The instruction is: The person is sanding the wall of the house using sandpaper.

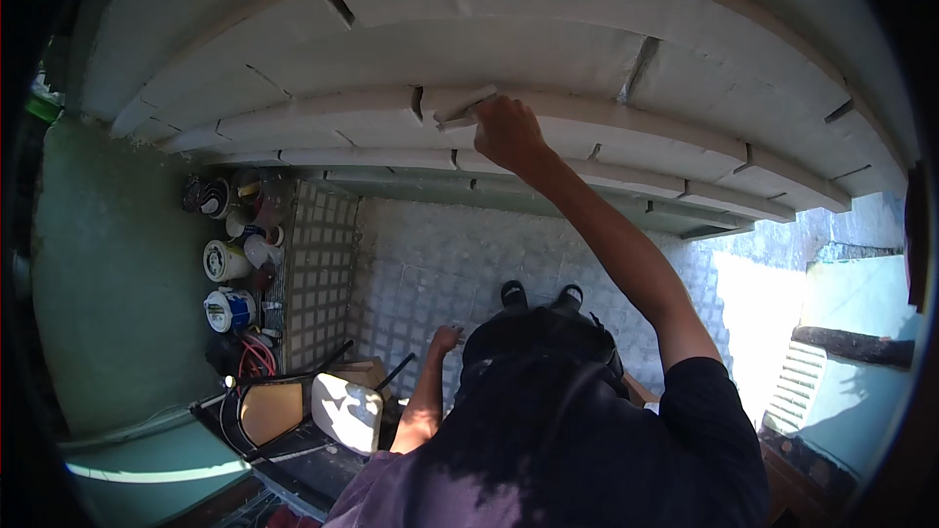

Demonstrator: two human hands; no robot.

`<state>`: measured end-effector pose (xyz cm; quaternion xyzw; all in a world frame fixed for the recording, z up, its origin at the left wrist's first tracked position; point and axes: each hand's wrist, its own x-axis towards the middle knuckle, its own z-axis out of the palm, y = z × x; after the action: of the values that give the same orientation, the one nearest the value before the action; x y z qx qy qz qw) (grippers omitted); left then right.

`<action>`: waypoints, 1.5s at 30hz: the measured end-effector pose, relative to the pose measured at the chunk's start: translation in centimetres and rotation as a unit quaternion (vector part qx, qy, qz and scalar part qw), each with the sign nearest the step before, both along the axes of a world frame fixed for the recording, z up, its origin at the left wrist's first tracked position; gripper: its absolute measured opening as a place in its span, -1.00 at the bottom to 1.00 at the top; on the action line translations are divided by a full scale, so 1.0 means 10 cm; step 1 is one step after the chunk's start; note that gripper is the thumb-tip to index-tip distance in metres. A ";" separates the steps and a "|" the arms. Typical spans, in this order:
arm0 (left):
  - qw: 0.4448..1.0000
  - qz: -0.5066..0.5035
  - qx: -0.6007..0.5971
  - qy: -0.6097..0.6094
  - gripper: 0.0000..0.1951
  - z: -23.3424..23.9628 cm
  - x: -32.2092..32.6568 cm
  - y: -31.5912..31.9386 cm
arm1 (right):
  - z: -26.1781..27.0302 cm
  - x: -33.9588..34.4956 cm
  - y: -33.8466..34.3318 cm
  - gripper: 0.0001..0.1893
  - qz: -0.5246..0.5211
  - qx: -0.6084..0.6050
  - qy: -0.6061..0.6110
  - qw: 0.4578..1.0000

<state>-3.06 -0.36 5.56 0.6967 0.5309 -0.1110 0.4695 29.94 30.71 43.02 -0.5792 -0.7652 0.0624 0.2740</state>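
Observation:
My right hand [511, 130] is raised in front of a pale wall with projecting horizontal bands [557, 114]. It grips a flat, pale hand tool [466, 107], whose exact kind I cannot make out. The tool lies against or very close to one band, just right of a dark vertical gap [417, 103]. Similar gaps and grooves break the other bands. Low at my left side hangs my left hand [447, 338], above the tiled floor [433, 286]. Its fingers are small and partly hidden, so whether it holds anything is unclear.
Several buckets [226, 261] and containers line the left side, near a coiled red hose or cable [257, 356]. A chair with a tan back [271, 412] and a pale seat [347, 411] stands at lower left, beside a cardboard box [359, 370]. Sunlight strikes the floor at right.

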 end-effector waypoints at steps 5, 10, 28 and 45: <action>0.972 -0.177 0.137 0.064 -0.66 -0.22 -0.20 -0.06 | 0.08 1.10 -0.64 -0.76 -0.283 0.140 0.324 0.892; 0.963 -0.244 0.041 0.107 -0.70 -0.47 -0.31 -0.10 | 0.29 1.32 -0.48 -0.75 -0.295 0.311 0.432 0.794; 0.986 0.144 -0.078 0.021 -0.69 -0.18 -0.70 0.01 | 0.36 1.01 -0.20 -0.94 -0.383 0.341 0.270 0.815; 0.968 0.216 -0.114 -0.061 -0.62 0.24 0.05 0.95 | 0.10 2.13 -0.80 -0.56 -0.511 0.410 0.237 0.717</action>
<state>-2.59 9.18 7.99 0.5128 0.6232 -0.0235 0.5900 51.19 22.72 44.03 -0.6797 -0.2132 -0.2715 0.6471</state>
